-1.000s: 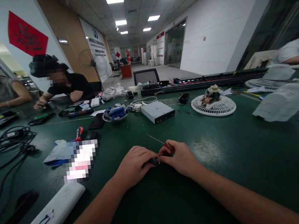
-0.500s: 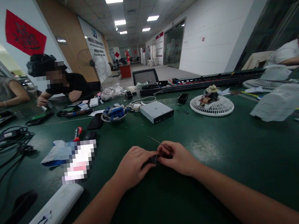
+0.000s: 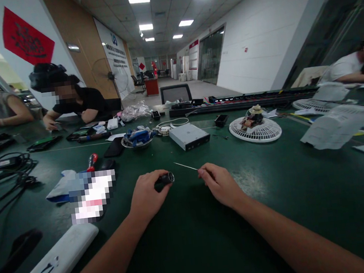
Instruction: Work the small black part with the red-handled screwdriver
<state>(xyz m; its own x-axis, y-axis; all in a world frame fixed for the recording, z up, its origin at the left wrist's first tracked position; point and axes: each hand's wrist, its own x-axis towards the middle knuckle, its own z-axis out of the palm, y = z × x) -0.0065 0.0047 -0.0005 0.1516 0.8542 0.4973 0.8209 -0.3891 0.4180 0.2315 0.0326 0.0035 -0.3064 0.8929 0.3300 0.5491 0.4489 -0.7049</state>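
Observation:
My left hand [image 3: 147,195] is closed around a short black screwdriver handle [image 3: 164,180] whose metal-ringed open end points to the right. My right hand [image 3: 218,184] pinches the near end of a thin metal screwdriver bit [image 3: 185,166]; its tip points left and away, above the green table [image 3: 194,240]. The bit's tip hangs a short way from the handle's open end, and the two do not touch. Both hands hover just over the table, a hand's width apart.
A blue-and-white glove and a red-handled screwdriver [image 3: 91,161] lie at left, beside black cables [image 3: 5,170]. A white device [image 3: 49,267] lies near left. A grey box [image 3: 189,136], a bowl of parts [image 3: 138,138] and a white fan grille [image 3: 255,130] stand further back. Other people sit at far left and far right.
My hands have drawn apart. The bit, earlier joined to the handle between both hands, is now out of it and held in my right hand alone.

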